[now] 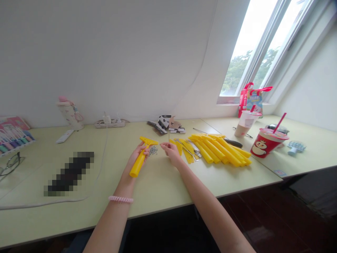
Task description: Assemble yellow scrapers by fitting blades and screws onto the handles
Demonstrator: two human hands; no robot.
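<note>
The left hand (pixel 138 155) curls its fingers closed around a yellow plastic scraper (pixel 137 167), whose T-shaped head points away from the person. Just beside it lies a small heap of steel screws (pixel 153 150). The right hand (pixel 170 152) holds thumb and forefinger together in a pinch near the heap; anything between them is too small to tell. Farther along the pale green table (pixel 158 189), metal blades (pixel 192 148) lie against a pile of yellow scraper parts (pixel 219 150), with card-backed packets (pixel 165 125) beyond.
</note>
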